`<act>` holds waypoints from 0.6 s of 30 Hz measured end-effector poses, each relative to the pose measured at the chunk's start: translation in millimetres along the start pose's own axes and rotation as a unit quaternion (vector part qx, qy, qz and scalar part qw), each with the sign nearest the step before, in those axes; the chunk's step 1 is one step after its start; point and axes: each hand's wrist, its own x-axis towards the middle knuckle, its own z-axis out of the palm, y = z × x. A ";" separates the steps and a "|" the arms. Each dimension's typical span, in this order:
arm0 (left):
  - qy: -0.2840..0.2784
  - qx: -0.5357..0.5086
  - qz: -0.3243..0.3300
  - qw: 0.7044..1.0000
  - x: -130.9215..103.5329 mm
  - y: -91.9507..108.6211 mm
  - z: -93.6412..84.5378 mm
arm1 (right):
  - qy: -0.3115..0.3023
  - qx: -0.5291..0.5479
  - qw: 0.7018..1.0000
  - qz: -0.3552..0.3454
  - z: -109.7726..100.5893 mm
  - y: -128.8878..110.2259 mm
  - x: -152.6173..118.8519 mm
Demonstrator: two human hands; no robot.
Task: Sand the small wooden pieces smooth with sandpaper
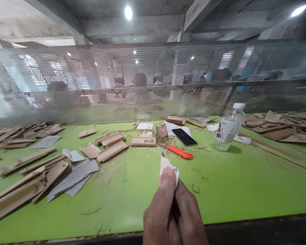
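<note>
Rising from the near edge of the green table (132, 207), a hand (164, 212) is seen clenched in a pinch on a small white paper piece (164, 164), from whose top a dark tip (163, 154) is exposed. Whether it is the left or the right, or both pressed together, cannot be told. Just beyond the held paper, an orange-red cutter (180, 151) is laid flat, with a dark phone (185, 136) placed behind it. To the hand's right, farther out, a clear bottle (226, 132) is stood upright, slightly blurred, and a heap of brown pieces (283, 129) is piled past it. To the hand's left, grey sheets (72, 177) are spread beside long trough-shaped pieces (54, 173).
</note>
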 end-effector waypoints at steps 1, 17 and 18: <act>-0.001 0.003 0.000 1.000 -0.2 0.0 0.0 | -0.015 0.003 1.000 -0.007 0.2 -1.1 0.8; -0.002 0.003 -0.026 1.000 7.1 4.5 2.4 | -0.056 0.004 0.997 -0.052 -2.8 16.0 2.1; -0.004 -0.007 -0.025 1.000 4.5 3.6 4.2 | -0.038 0.002 0.998 -0.052 -3.4 16.8 2.2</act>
